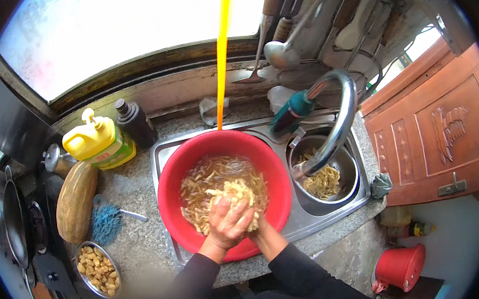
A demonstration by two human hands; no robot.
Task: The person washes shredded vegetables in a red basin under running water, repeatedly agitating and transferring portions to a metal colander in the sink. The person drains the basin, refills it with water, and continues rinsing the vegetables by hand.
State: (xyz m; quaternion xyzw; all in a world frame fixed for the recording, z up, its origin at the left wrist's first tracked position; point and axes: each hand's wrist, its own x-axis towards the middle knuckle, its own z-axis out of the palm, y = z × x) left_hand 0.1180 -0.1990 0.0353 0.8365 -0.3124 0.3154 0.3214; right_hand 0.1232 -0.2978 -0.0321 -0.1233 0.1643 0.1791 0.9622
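A large red plastic basin (169, 198) sits over the left part of a steel sink. It holds murky water with many pale yellowish shredded strips (196, 187), perhaps vegetable. Above the water near the basin's front, my left hand (228, 222) and my right hand (260, 229) are pressed together around a clump of wet strips (236, 190). The left hand lies on top; most of the right is hidden behind it and the clump. More strips (324, 182) lie in a steel pot (355, 182) in the right bowl, under the curved faucet (349, 105).
Left of the basin are a yellow jug (97, 140), a dark bottle (135, 124), a long squash (77, 202), a blue scrubber (106, 224) and a steel bowl (118, 284) of brownish chunks. Utensils, among them a ladle (282, 54), hang behind. A red bucket (401, 267) stands low at right.
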